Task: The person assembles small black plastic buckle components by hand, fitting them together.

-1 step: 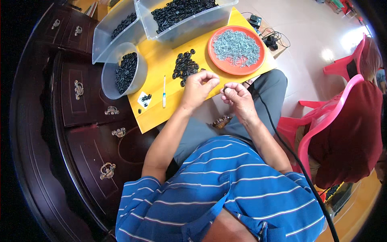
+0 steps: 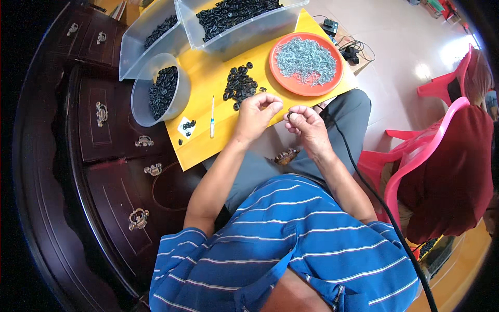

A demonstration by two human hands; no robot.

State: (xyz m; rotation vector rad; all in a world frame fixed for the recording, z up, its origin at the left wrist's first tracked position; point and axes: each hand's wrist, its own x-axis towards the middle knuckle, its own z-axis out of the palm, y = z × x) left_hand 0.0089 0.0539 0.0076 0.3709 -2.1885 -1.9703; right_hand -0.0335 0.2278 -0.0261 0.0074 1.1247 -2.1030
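Both hands are raised in front of the near edge of the yellow bench (image 2: 200, 153), above the lap, fingertips facing and a small gap between them. Right hand (image 2: 312, 130): thumb and forefinger pinched on a small dark part (image 2: 290, 115), largely covered by the fingers; its exact shape cannot be read. Left hand (image 2: 253, 117): thumb and forefinger brought near each other, other fingers curled; cannot tell whether the tips meet or grip anything. Just beyond the left hand, a loose heap of black oval pieces (image 2: 240, 86) lies on the bench. To its right, an orange-red plate (image 2: 312, 91) bears a spread of thin silvery pieces (image 2: 305, 60). Left of the heap, a slim screwdriver (image 2: 212, 127) lies with its shaft pointing away from the person; near it, a white slip (image 2: 182, 125) carries several small black bits, with one black piece apart from it. Further left, a round translucent tub (image 2: 180, 99) is partly filled with black pieces. At the far side, two rectangular bins, one larger (image 2: 254, 35), one smaller (image 2: 131, 57), hold more.
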